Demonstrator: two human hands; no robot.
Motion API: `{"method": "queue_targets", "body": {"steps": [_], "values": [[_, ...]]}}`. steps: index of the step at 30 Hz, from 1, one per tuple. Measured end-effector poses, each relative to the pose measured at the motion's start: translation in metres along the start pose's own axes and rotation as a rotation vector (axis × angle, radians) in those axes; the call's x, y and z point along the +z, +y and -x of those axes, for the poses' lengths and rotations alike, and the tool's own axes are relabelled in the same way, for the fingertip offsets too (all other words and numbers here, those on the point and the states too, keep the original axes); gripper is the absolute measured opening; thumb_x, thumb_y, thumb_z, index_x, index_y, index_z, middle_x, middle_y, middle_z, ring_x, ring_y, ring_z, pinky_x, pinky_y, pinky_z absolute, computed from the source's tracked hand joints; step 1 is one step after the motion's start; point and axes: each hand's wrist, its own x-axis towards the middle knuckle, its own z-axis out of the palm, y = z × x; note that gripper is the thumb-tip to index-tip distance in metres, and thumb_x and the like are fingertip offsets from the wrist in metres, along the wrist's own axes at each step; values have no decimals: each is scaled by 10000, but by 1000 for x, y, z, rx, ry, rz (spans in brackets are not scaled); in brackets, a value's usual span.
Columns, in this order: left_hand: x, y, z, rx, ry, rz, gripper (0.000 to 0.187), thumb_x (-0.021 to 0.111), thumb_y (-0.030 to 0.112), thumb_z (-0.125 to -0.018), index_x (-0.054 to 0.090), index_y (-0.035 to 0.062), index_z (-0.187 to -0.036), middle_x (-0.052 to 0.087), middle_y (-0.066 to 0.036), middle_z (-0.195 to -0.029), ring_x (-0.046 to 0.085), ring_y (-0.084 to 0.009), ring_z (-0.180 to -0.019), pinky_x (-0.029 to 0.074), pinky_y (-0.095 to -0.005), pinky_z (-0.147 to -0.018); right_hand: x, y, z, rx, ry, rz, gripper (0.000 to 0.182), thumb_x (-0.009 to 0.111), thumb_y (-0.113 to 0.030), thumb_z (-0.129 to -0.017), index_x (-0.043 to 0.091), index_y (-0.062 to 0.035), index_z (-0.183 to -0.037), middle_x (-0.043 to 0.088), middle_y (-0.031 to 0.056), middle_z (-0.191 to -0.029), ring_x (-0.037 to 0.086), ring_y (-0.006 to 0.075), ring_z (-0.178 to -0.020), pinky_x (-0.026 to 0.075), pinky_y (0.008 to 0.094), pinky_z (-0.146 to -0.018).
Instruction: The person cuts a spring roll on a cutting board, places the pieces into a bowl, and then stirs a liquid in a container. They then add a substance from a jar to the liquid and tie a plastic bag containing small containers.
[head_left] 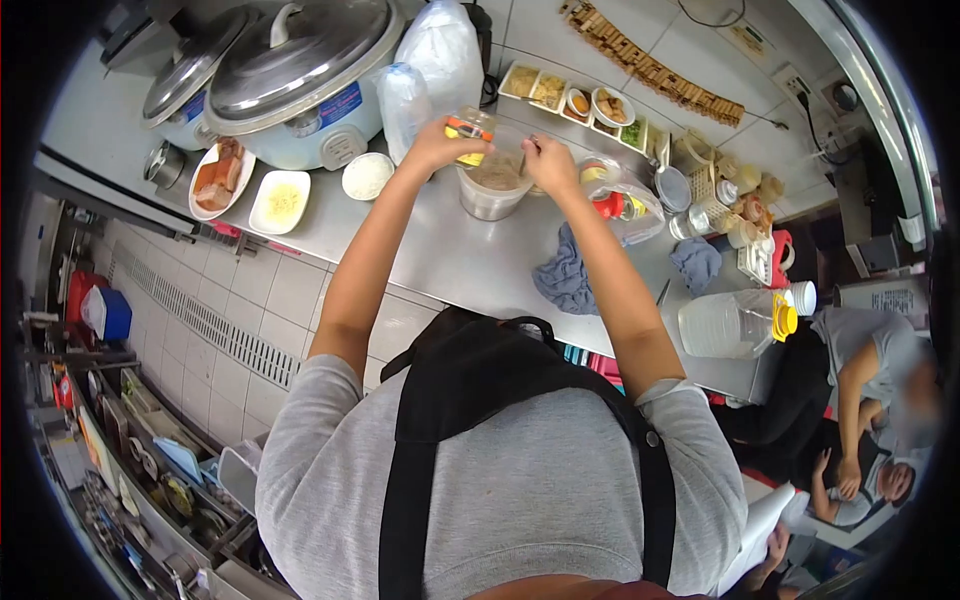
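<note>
My left hand (436, 148) is wrapped round a glass jar (472, 128) with an orange and yellow label, held over the left rim of a round container (492, 204). Brownish contents show inside that container, which stands on the steel counter. Over its right side, my right hand (552, 166) is closed in a pinch; a thin dark piece shows at the fingertips, too small to name. To the left of the container sits a bowl of white grains (369, 177). A plastic bag with a red-lidded jar (608, 206) lies right of my right hand.
Two large lidded cookers (300, 70) and filled plastic bags (440, 55) stand at the back left. Trays of ingredients (548, 90) line the wall. Blue cloths (568, 275) and a yellow-capped jug (725, 322) are on the right of the counter. Other people (860, 370) are at far right.
</note>
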Motion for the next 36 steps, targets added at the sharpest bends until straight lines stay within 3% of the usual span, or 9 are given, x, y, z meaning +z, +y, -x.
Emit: {"method": "queue_targets", "body": {"steps": [6, 8, 10, 12, 14, 18, 20, 31, 36], "values": [[16, 29, 43, 109, -18, 283, 606, 860, 271, -599, 597, 7, -1077, 668, -85, -978, 637, -153, -889, 501, -288, -805, -11, 8, 14, 223, 85, -58, 372, 635, -303, -822, 611, -5, -1044, 664, 194, -839, 638, 360, -824, 487, 435, -739], [31, 35, 53, 121, -86, 317, 611, 865, 240, -598, 590, 12, -1094, 666, -73, -991, 631, -144, -899, 499, -289, -814, -23, 18, 29, 262, 213, -191, 349, 641, -315, -842, 620, -38, -1053, 647, 126, -741, 628, 213, -702, 488, 329, -653], [53, 36, 61, 168, -212, 341, 659, 875, 218, -582, 573, 6, -1128, 659, -65, -1007, 623, -136, -919, 495, -289, -826, -43, 32, 57, 344, 286, -271, 388, 655, -295, -823, 586, -27, -1095, 629, 140, -742, 614, 276, -696, 493, 380, -703], [81, 40, 67, 221, -277, 312, 706, 880, 203, -574, 549, 1, -1164, 644, -69, -1046, 614, -148, -948, 481, -300, -858, -51, 70, 85, 402, 553, -332, 436, 675, -304, -809, 559, -17, -1116, 594, 107, -718, 577, 281, -663, 489, 390, -716], [122, 25, 65, 340, -354, 348, 756, 887, 232, -558, 533, 1, -1184, 629, -85, -1080, 605, -167, -973, 467, -307, -883, -49, 124, 108, 348, 1010, 302, 530, 699, -348, -781, 523, -2, -1142, 581, 95, -731, 569, 322, -677, 484, 410, -757], [203, 16, 48, 337, -433, 325, 754, 862, 203, -592, 500, 11, -1225, 613, -92, -1112, 589, -178, -1007, 450, -319, -908, -46, 179, 129, 848, 1002, 694, 515, 703, -379, -762, 570, 31, -1044, 626, 159, -776, 606, 370, -746, 482, 428, -786], [237, 19, 37, 296, -340, 297, 797, 861, 300, -524, 513, -5, -1173, 607, -145, -1094, 590, -231, -1014, 457, -340, -886, -59, 197, 138, 949, 379, 11, 455, 674, -385, -776, 620, 42, -925, 654, 223, -852, 631, 387, -839, 483, 436, -790], [307, -7, -4, 467, -245, -613, 790, 805, 272, -550, 429, 4, -1191, 533, -219, -1170, 514, -382, -1111, 447, -426, -911, -92, 142, 159, 884, 504, 68, 370, 599, -363, -824, 617, 4, -780, 642, 220, -770, 627, 402, -779, 478, 448, -708], [308, -15, 3, 643, -100, -736, 517, 664, 151, -718, 455, 12, -1170, 518, -172, -1146, 497, -348, -1114, 460, -401, -909, -90, 148, 158, 853, 452, 59, 349, 607, -348, -822, 638, -1, -799, 653, 222, -787, 636, 400, -797, 486, 453, -717]]}}
